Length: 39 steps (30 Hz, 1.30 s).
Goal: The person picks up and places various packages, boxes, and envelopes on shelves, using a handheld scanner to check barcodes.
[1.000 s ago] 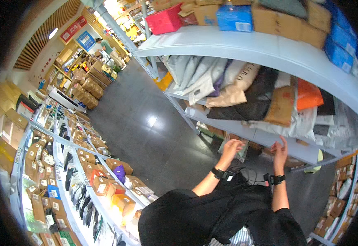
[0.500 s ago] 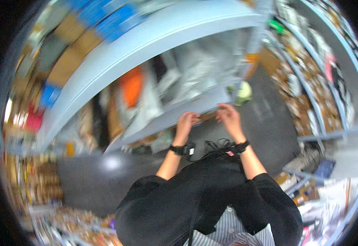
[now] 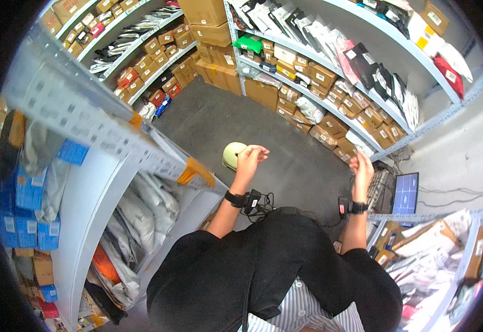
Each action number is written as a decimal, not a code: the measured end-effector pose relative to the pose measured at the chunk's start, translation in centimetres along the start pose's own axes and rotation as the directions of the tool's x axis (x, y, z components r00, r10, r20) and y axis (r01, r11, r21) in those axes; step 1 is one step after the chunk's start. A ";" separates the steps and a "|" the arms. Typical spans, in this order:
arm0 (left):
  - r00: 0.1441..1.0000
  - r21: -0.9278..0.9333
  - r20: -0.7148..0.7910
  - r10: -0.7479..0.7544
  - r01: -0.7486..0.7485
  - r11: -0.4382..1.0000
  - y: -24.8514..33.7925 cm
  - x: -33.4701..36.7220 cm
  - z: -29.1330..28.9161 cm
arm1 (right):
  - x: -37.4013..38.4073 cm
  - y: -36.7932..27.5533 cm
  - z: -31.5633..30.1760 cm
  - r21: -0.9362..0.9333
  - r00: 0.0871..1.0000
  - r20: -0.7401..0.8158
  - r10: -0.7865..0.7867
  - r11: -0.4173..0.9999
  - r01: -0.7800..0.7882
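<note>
My left hand (image 3: 251, 160) is held out over the floor with its fingers loosely bent and apart, nothing in it. Just past it is a pale green rounded thing (image 3: 232, 155) with a dark hole; the hand partly covers it, and I cannot tell its kind. To the right, my right hand (image 3: 362, 170) is raised with fingers stretched forward, also empty. Nearest to that hand is the lower shelf of small brown boxes (image 3: 345, 145), apart from it. Each wrist wears a black strap with a small device, the left device (image 3: 252, 200) having black cables beside it.
Close on my left stands a metal rack (image 3: 142, 145) with grey bags and blue boxes. Shelves of parcels (image 3: 319, 47) run along the far right, with large cartons (image 3: 215, 52) at the back. A screen (image 3: 405, 193) and a bin of packages (image 3: 427, 265) are at right. Dark floor (image 3: 197, 119) lies between.
My view has swung right, so the rack from in front is now at my left. My hands have moved farther apart, and both remain empty.
</note>
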<state>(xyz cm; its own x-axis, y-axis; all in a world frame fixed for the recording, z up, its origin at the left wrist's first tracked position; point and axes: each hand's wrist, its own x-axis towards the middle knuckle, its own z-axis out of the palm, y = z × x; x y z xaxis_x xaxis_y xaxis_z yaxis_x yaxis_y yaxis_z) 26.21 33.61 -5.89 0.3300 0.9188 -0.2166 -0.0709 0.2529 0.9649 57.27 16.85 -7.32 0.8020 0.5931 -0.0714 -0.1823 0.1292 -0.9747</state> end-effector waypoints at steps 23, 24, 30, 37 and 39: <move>0.657 -0.176 -0.750 -0.072 -0.094 0.980 2.7 26.0 1.1 | 38.0 10.5 37.6 -0.082 0.539 0.828 0.154 0.984 -0.156; 0.631 -0.185 -0.771 -0.083 -0.097 0.978 2.6 26.7 -0.2 | 37.3 10.7 39.7 -0.128 0.459 0.867 0.195 0.977 -0.173; 0.529 -0.159 -0.849 -0.013 -0.232 0.960 7.6 33.0 -6.0 | 36.0 13.5 50.7 -0.245 0.209 0.938 0.276 0.956 -0.160; 0.471 -0.191 -0.881 -0.047 -0.263 0.946 10.3 42.2 -13.3 | 41.6 16.3 63.2 -0.235 0.206 0.941 0.270 0.955 -0.180; 0.453 -0.168 -0.891 -0.031 -0.265 0.950 10.6 44.9 -15.5 | 43.4 17.4 66.5 -0.264 0.247 0.916 0.317 0.938 -0.224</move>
<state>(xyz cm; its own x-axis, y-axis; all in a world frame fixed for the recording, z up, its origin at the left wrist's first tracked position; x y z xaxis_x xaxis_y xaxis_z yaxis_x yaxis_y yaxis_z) 25.67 82.30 -7.69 -0.6866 0.6787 -0.2606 -0.3129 0.0476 0.9486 51.10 97.70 -13.29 -0.3807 0.9151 -0.1329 -0.2004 -0.2220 -0.9542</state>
